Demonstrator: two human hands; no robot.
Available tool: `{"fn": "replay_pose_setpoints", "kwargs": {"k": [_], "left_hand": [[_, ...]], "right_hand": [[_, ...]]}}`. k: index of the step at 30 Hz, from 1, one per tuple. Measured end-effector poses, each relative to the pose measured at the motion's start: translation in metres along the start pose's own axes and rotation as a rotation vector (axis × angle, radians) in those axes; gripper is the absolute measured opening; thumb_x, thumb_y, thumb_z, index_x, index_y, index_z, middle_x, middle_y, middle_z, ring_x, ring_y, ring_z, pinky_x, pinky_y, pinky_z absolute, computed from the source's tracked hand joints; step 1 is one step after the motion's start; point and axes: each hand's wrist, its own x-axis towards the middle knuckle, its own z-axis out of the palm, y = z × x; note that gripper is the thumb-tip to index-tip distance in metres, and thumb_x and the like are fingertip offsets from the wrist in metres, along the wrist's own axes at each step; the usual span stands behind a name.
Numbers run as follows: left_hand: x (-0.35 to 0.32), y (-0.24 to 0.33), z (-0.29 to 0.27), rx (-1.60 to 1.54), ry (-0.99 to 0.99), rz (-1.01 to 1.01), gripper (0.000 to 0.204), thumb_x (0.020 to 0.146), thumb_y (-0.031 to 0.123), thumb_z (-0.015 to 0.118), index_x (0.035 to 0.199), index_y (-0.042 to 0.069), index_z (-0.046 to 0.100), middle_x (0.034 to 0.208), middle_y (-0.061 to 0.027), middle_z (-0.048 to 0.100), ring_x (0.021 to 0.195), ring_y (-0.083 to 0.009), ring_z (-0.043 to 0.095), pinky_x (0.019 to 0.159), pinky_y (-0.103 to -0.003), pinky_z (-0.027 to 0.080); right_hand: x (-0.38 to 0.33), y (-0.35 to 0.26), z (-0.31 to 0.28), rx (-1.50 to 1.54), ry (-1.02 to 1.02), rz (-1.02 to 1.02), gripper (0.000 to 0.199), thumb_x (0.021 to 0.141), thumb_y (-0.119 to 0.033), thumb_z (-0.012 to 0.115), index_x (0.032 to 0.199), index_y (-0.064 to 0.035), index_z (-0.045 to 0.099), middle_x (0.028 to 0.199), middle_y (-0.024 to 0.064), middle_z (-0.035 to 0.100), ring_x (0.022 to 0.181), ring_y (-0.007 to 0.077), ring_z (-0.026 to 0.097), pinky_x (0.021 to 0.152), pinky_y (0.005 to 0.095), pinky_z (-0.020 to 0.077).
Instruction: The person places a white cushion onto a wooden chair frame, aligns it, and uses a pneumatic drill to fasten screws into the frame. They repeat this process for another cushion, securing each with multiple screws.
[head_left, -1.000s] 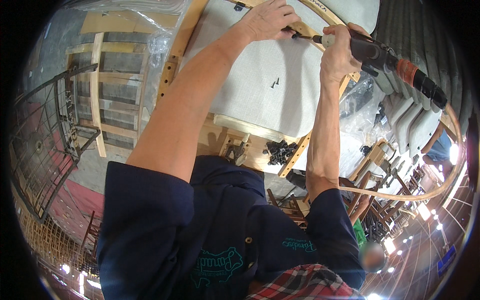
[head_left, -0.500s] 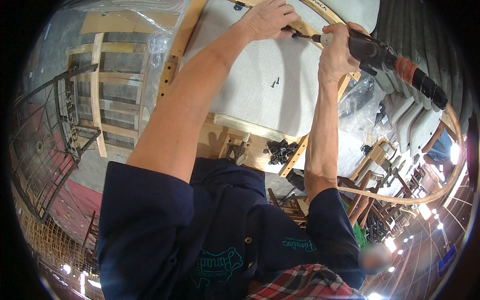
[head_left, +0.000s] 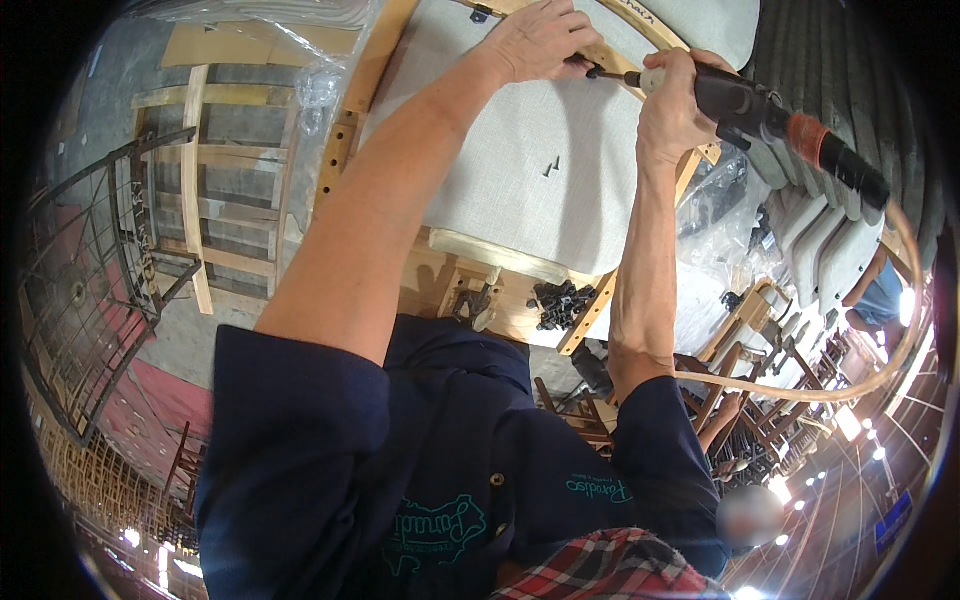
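My right hand (head_left: pixel 668 110) is wrapped round a black air screwdriver (head_left: pixel 750 100) with an orange band, held almost level. Its bit points left to a small black bracket (head_left: pixel 592 72) at the inner edge of the curved wooden frame (head_left: pixel 645 25). Bent over that same spot, my left hand (head_left: pixel 540 42) has its fingertips closed at the bracket, partly hiding it. Inside the frame lies a light grey upholstered panel (head_left: pixel 500 190). Two dark screws (head_left: pixel 552 167) rest loose on the panel. A similar black bracket (head_left: pixel 480 14) sits at the frame's far left.
Near my waist, a pile of black brackets (head_left: pixel 562 303) and a hand tool (head_left: pixel 482 303) lie on wood. The screwdriver's hose (head_left: pixel 860 392) loops round on the right. Grey cushions (head_left: pixel 830 240) are stacked beyond it. A wooden pallet (head_left: pixel 200 190) and wire rack (head_left: pixel 90 280) stand left.
The screwdriver's rear end has dipped slightly and shifted a little left. Both hands stay at the same bracket.
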Motion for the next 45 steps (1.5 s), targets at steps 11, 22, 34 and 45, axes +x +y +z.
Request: {"fn": "replay_pose_setpoints", "kwargs": {"k": [11, 22, 34, 45], "left_hand": [[-0.002, -0.002, 0.001, -0.012, 0.012, -0.013, 0.040, 0.078, 0.032, 0.078, 0.110, 0.011, 0.066, 0.105, -0.0078, 0.061, 0.109, -0.0288, 0.054, 0.096, -0.042, 0.047], [-0.001, -0.003, 0.004, -0.028, 0.028, -0.004, 0.044, 0.075, 0.033, 0.079, 0.111, 0.011, 0.066, 0.105, -0.0085, 0.061, 0.108, -0.0293, 0.055, 0.095, -0.042, 0.047], [-0.001, -0.002, 0.003, -0.031, 0.011, -0.013, 0.046, 0.074, 0.033, 0.080, 0.112, 0.011, 0.067, 0.107, -0.0079, 0.062, 0.110, -0.0287, 0.055, 0.097, -0.042, 0.047], [0.000, 0.000, -0.002, -0.037, -0.031, -0.043, 0.045, 0.075, 0.032, 0.079, 0.113, 0.011, 0.066, 0.108, -0.0080, 0.062, 0.110, -0.0290, 0.054, 0.097, -0.042, 0.047]], "right_hand": [[-0.007, 0.007, -0.004, -0.181, -0.030, 0.003, 0.017, 0.080, -0.003, 0.068, 0.067, -0.0112, 0.074, 0.108, 0.0021, 0.060, 0.085, 0.0111, 0.059, 0.080, 0.0284, 0.0467], [-0.006, -0.006, 0.006, -0.081, 0.010, 0.055, 0.016, 0.080, -0.003, 0.069, 0.067, -0.0112, 0.075, 0.104, 0.0022, 0.061, 0.082, 0.0099, 0.059, 0.077, 0.0276, 0.0468], [-0.002, 0.003, 0.004, -0.078, -0.031, 0.043, 0.015, 0.078, -0.001, 0.068, 0.065, -0.0072, 0.073, 0.100, 0.0024, 0.063, 0.080, 0.0093, 0.059, 0.076, 0.0274, 0.0466], [-0.004, 0.003, 0.008, -0.034, -0.009, 0.025, 0.009, 0.078, 0.001, 0.069, 0.070, -0.0032, 0.068, 0.093, 0.0013, 0.065, 0.076, 0.0091, 0.059, 0.073, 0.0256, 0.0470]]}}
